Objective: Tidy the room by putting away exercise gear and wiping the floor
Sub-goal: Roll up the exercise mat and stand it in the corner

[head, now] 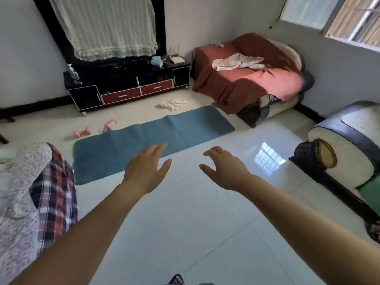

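A blue exercise mat (144, 138) lies unrolled flat on the white tiled floor, running from lower left to upper right. Past its far edge rest a pink dumbbell (82, 132) and a pink strap or band (108, 126). A pale cloth (172, 103) lies crumpled on the floor in front of the TV cabinet. My left hand (144, 169) is stretched out over the mat's near edge, fingers apart, holding nothing. My right hand (224, 167) hovers over bare floor just right of it, fingers curled but empty.
A black and red TV cabinet (127, 87) stands against the far wall. A sofa with a red cover (246, 79) fills the far right corner, an armchair (345, 153) the right side. Patterned fabric (30, 198) covers furniture at my left. My sandalled foot (176, 280) shows at the bottom.
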A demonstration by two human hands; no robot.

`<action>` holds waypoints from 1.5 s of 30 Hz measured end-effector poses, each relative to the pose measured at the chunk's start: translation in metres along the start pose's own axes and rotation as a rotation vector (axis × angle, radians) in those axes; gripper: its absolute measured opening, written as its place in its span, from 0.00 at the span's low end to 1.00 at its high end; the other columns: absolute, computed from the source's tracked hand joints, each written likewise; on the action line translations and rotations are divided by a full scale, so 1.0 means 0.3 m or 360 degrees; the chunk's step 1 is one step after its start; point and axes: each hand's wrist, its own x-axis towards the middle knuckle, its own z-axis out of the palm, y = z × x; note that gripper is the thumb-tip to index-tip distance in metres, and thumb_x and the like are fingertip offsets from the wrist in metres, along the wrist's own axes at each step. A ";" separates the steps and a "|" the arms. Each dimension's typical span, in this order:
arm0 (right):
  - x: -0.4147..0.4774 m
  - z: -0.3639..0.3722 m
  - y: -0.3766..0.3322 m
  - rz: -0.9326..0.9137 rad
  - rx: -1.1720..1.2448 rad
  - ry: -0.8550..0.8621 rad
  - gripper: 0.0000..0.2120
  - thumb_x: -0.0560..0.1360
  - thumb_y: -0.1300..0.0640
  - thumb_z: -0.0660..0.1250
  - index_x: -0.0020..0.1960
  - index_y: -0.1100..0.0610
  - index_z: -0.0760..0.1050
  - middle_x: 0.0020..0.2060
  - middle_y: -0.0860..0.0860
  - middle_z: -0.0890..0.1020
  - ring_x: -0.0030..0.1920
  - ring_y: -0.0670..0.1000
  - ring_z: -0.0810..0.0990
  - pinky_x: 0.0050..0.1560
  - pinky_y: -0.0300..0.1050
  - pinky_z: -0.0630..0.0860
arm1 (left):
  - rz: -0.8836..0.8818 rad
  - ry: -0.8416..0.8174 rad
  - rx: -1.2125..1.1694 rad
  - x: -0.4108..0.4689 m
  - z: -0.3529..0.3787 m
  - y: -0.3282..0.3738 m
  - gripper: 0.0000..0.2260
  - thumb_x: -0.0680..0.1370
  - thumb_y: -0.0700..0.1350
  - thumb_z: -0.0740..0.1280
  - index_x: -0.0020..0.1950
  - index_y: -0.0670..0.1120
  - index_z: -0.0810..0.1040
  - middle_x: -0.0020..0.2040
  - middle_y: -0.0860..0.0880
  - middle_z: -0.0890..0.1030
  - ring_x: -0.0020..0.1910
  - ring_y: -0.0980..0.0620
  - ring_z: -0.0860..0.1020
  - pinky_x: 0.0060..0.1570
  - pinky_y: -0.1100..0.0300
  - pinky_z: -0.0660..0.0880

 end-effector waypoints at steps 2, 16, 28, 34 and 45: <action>0.076 0.015 -0.024 -0.0030 0.0065 -0.0017 0.23 0.78 0.41 0.57 0.68 0.53 0.67 0.67 0.48 0.69 0.60 0.52 0.74 0.60 0.51 0.73 | -0.0084 0.0020 -0.0036 0.031 -0.006 -0.055 0.23 0.80 0.57 0.53 0.74 0.53 0.59 0.73 0.52 0.65 0.70 0.50 0.65 0.62 0.52 0.67; 0.681 0.086 0.097 -0.0092 0.0506 -0.0055 0.25 0.78 0.46 0.60 0.72 0.54 0.61 0.68 0.50 0.68 0.67 0.50 0.68 0.63 0.41 0.64 | -0.0336 -0.0017 -0.0198 0.486 0.057 -0.241 0.23 0.79 0.57 0.56 0.72 0.53 0.62 0.72 0.54 0.65 0.70 0.52 0.64 0.63 0.52 0.68; 1.330 -0.074 0.583 0.0167 0.0632 -0.0114 0.24 0.77 0.44 0.59 0.70 0.52 0.63 0.66 0.49 0.71 0.62 0.50 0.72 0.61 0.44 0.70 | -0.0349 -0.0248 -0.0285 1.339 0.195 -0.081 0.22 0.80 0.57 0.55 0.72 0.53 0.62 0.73 0.55 0.63 0.70 0.53 0.64 0.65 0.54 0.65; 1.491 -0.117 0.772 0.0276 0.0603 -0.0140 0.23 0.78 0.45 0.59 0.70 0.52 0.64 0.67 0.50 0.70 0.62 0.50 0.72 0.60 0.43 0.70 | -0.0379 -0.0278 -0.0352 1.590 0.255 -0.047 0.22 0.79 0.57 0.56 0.72 0.53 0.63 0.73 0.54 0.63 0.69 0.52 0.66 0.65 0.54 0.66; 1.903 -0.153 1.030 0.0415 0.0525 -0.0098 0.23 0.78 0.45 0.59 0.69 0.52 0.64 0.67 0.49 0.70 0.62 0.49 0.73 0.59 0.42 0.72 | -0.0138 -0.0378 -0.0372 2.188 0.399 -0.037 0.21 0.79 0.56 0.57 0.71 0.52 0.64 0.71 0.53 0.66 0.68 0.52 0.67 0.64 0.54 0.67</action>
